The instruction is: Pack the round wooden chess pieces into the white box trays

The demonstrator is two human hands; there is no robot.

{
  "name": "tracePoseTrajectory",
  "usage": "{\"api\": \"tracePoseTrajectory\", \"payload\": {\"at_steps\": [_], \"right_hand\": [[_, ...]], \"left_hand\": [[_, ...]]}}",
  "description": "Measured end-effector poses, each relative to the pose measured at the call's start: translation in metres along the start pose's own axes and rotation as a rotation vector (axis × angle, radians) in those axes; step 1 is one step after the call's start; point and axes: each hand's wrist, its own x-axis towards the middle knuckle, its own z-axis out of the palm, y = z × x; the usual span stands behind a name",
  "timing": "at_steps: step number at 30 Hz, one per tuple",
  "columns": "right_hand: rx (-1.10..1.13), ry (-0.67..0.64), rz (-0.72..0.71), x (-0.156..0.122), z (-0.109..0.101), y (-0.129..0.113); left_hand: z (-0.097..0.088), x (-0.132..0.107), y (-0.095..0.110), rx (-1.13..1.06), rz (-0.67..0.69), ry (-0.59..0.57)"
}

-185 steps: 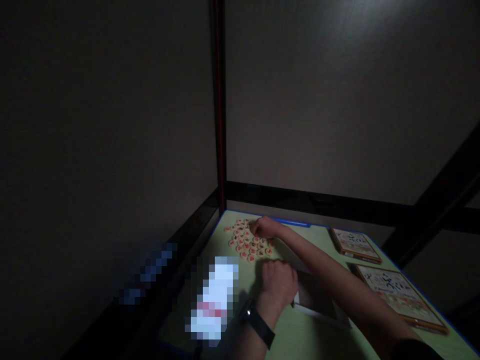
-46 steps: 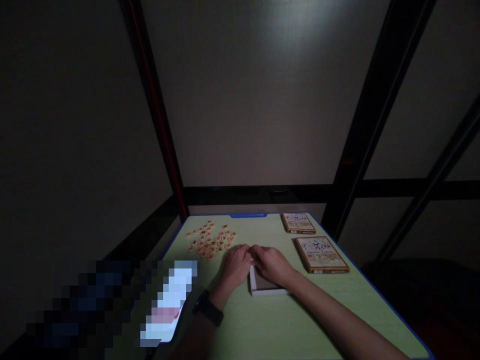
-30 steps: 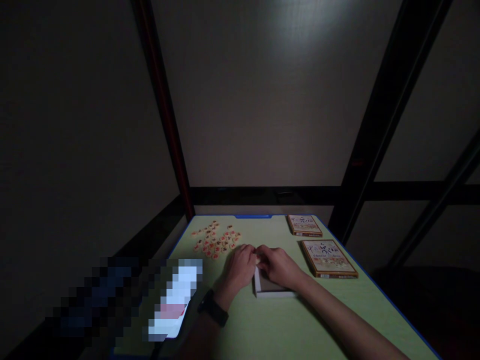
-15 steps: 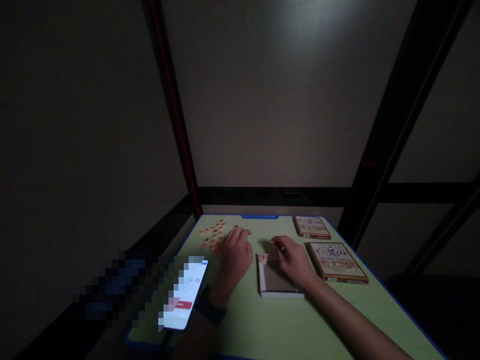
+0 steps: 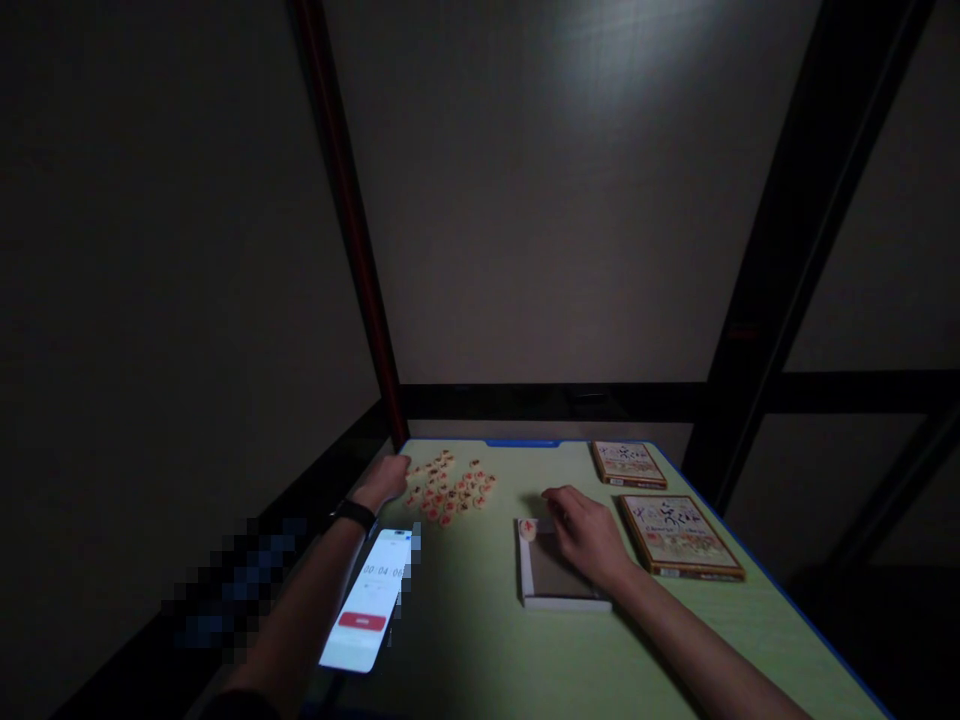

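Several round xiangqi pieces (image 5: pixel 451 497) with red or dark characters lie in a loose cluster at the table's left. My left hand (image 5: pixel 384 480), a dark band on its wrist, is at the cluster's left edge. Its fingers are curled together, and what they hold, if anything, is hidden. My right hand (image 5: pixel 585 532) hovers over a shallow open box (image 5: pixel 526 585) with a white rim and brown floor, hiding its right part. The fingers of that hand are bent together; whatever is in them I cannot make out. One xiangqi piece with a red character (image 5: pixel 528 530) sits at the box's far left corner.
Two printed game boxes (image 5: pixel 679 537) lie along the table's right side, one behind the other. A lit phone (image 5: pixel 367 605) showing a timer lies at the left front, beside my left forearm. The green table (image 5: pixel 480 650) has a blue edge, with a wall behind it.
My left hand has moved from the right side of the pieces to their far left edge, uncovering more of them. The right hand stays over the box, its fingers slightly lower.
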Motion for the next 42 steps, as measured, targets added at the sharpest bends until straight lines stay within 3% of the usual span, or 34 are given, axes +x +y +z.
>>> {"api": "tracePoseTrajectory", "payload": {"at_steps": [8, 13, 16, 20, 22, 23, 26, 29, 31, 34, 36, 39, 42], "right_hand": [[-0.022, -0.050, 0.009, 0.000, -0.002, 0.000], [-0.022, -0.053, 0.020, 0.001, -0.003, 0.001], [-0.020, -0.038, 0.018, 0.001, -0.001, 0.002], [0.033, 0.023, -0.018, 0.000, 0.002, 0.000], [0.104, 0.066, -0.034, 0.001, 0.003, -0.002], [0.145, 0.090, -0.041, 0.001, 0.003, -0.003], [0.245, 0.161, -0.060, 0.002, 0.003, -0.003], [0.254, 0.192, -0.074, 0.002, 0.005, 0.000], [0.240, 0.185, -0.080, 0.002, 0.007, 0.004], [0.237, 0.173, -0.043, 0.001, 0.008, 0.009], [0.233, 0.166, 0.010, 0.002, 0.008, 0.011], [0.213, 0.145, 0.087, 0.004, 0.007, 0.014], [0.193, 0.127, 0.138, 0.004, 0.008, 0.016]], "left_hand": [[0.008, 0.001, 0.003, 0.072, -0.017, -0.080], [-0.001, -0.005, 0.006, 0.088, -0.022, -0.055], [-0.011, -0.011, 0.018, 0.070, 0.019, -0.001], [-0.015, -0.027, 0.066, -0.034, 0.189, 0.126], [-0.008, -0.038, 0.100, -0.334, 0.326, 0.274], [-0.002, -0.043, 0.118, -0.498, 0.355, 0.284], [0.017, -0.058, 0.162, -0.898, 0.325, 0.184], [0.035, -0.064, 0.185, -1.032, 0.280, 0.120], [0.042, -0.063, 0.187, -1.098, 0.269, 0.073], [0.043, -0.056, 0.174, -1.155, 0.305, 0.005], [0.038, -0.049, 0.157, -1.088, 0.327, 0.064], [0.027, -0.040, 0.131, -0.696, 0.272, 0.243], [0.024, -0.035, 0.115, -0.277, 0.300, 0.243]]}}
